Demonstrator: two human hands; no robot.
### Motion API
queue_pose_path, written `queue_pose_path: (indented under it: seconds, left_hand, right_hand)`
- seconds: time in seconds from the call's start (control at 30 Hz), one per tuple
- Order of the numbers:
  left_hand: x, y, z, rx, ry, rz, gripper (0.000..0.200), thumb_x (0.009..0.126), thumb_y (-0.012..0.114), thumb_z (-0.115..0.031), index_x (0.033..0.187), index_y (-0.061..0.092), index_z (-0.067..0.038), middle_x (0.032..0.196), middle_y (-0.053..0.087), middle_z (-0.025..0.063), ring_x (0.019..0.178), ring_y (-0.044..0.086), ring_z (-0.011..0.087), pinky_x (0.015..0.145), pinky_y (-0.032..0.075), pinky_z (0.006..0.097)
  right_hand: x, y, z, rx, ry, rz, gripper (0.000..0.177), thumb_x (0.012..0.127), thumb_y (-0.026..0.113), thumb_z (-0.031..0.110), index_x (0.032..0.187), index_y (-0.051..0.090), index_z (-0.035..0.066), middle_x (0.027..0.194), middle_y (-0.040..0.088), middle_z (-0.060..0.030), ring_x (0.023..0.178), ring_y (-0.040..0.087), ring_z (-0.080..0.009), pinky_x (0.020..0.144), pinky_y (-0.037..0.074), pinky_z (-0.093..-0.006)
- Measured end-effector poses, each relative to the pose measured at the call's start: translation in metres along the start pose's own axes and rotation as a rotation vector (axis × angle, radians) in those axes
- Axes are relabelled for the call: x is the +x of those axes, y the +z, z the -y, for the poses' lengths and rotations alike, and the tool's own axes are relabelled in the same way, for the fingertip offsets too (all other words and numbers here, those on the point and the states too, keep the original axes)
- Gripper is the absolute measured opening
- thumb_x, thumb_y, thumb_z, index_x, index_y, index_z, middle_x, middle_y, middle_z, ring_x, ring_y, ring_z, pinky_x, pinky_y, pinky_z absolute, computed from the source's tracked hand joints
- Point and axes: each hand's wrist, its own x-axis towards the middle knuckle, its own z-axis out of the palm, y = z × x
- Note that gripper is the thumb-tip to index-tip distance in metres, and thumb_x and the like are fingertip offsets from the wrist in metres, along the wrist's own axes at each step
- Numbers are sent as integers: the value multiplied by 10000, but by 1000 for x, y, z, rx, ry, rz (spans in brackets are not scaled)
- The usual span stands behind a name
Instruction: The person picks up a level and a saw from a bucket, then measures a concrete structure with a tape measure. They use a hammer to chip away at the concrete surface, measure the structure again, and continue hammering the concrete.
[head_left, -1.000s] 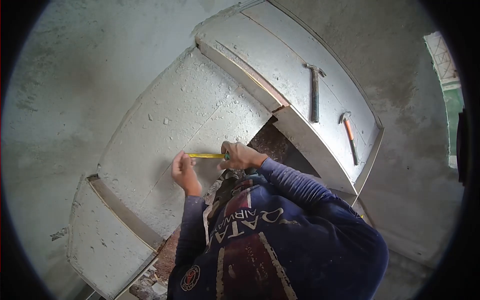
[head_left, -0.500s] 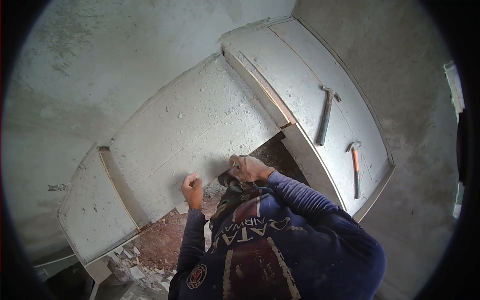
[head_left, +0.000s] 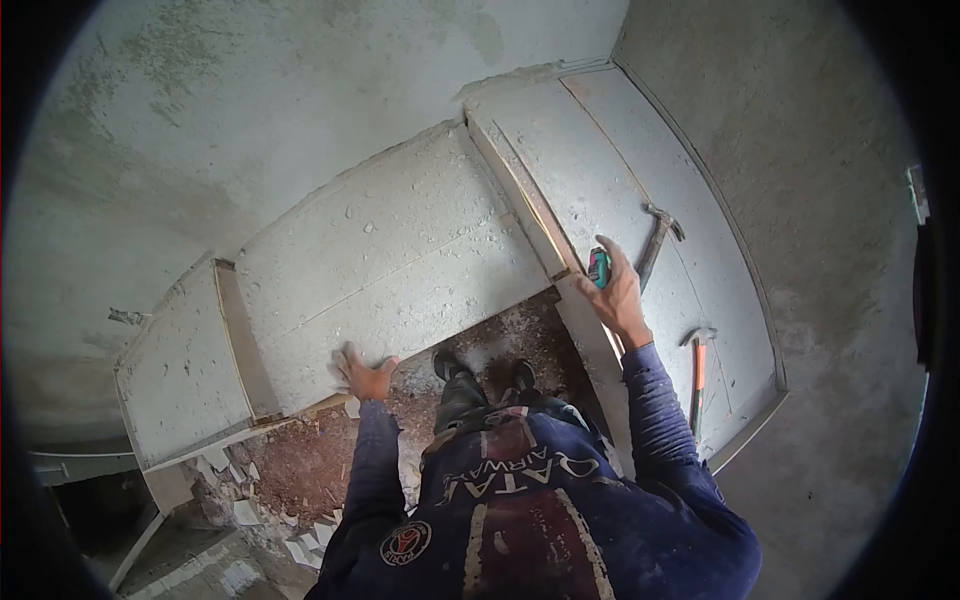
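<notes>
My right hand (head_left: 619, 297) is closed around a small teal and black object (head_left: 599, 267), perhaps a tape measure, over the raised slab (head_left: 560, 140) at the right. My left hand (head_left: 367, 377) rests with fingers spread on the front edge of the lower dusty slab (head_left: 400, 240); nothing shows in it. Just beyond my right hand lies a dark-handled hammer (head_left: 655, 245), its handle partly hidden by that hand. An orange-handled hammer (head_left: 699, 375) lies nearer, on the same raised slab.
Plaster walls (head_left: 300, 90) enclose the slabs. A step edge (head_left: 525, 195) divides the lower and raised slabs. Reddish rubble (head_left: 310, 465) and broken tile pieces (head_left: 245, 512) cover the ground at the lower left. My feet (head_left: 450, 365) stand in the gap below the slab.
My right hand has moved right, from in front of my body to the raised slab, with the small object now visible. My left hand has opened and come down onto the slab edge.
</notes>
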Motion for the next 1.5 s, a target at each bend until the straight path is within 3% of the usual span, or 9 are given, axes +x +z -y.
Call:
queue_pose_path:
  seconds: [0.13,0.2,0.23,0.3,0.4,0.5,0.8,1.3,1.5]
  left_hand:
    - [37,25,29,-184,-69,36,1352,509,939,-487,1585,180,-185,1661,1,189,1503,-54,460,1168,49,686]
    - [43,34,31,-201,-77,49,1525,459,933,-598,1601,0,-210,1641,-130,217,1474,-153,502,1168,28,685]
    - [45,36,32,-201,-77,48,1525,459,933,-598,1601,0,-210,1641,-130,217,1474,-153,502,1168,28,685]
    - [52,36,23,-29,-142,139,1629,428,897,-701,1579,-142,-202,1603,-227,259,1444,-228,522,1171,-7,674]
    - [52,33,13,74,-173,172,1673,405,858,-772,1566,-184,-166,1594,-245,267,1437,-255,517,1170,-62,657]
    - [52,37,15,61,-177,166,1676,419,855,-777,1560,-196,-144,1581,-260,284,1408,-291,543,1138,-93,688]
    - [53,39,21,36,-155,171,1692,396,825,-819,1560,-183,-118,1572,-265,304,1408,-305,533,1112,-149,696]
    - [56,42,24,33,-174,168,1670,428,871,-754,1561,-195,-146,1569,-291,286,1384,-304,575,1100,-79,740]
    - [55,43,26,16,-152,158,1664,437,871,-752,1561,-196,-144,1566,-292,293,1381,-307,578,1092,-97,742]
  right_hand:
    - [24,10,-42,-97,59,-73,649,838,731,275,1366,479,-4,1252,564,-278,1166,550,-431,998,443,-493]
    - [33,21,-60,-284,58,-100,625,871,703,269,1387,465,8,1260,556,-269,1179,526,-437,1009,421,-501]
    - [36,26,-68,-322,51,-83,614,892,681,262,1407,454,19,1281,540,-261,1196,496,-433,1022,406,-503]
    - [38,35,-70,-333,52,-102,615,895,676,250,1421,443,32,1308,524,-249,1221,478,-433,1042,391,-520]
    - [33,50,-71,-368,31,-142,609,910,655,236,1447,429,60,1332,507,-220,1238,448,-427,1072,370,-535]
    - [30,54,-71,-394,-25,-218,609,868,682,198,1422,465,64,1304,536,-193,1206,470,-405,1050,392,-511]
    - [31,55,-70,-394,-17,-209,585,891,668,211,1421,463,76,1310,512,-195,1233,440,-410,1070,386,-522]
    - [33,54,-68,-409,3,-190,562,895,659,224,1406,476,75,1314,516,-190,1249,437,-406,1075,383,-522]
    - [33,54,-68,-405,10,-187,556,899,657,228,1402,478,75,1313,518,-190,1249,436,-408,1078,382,-521]
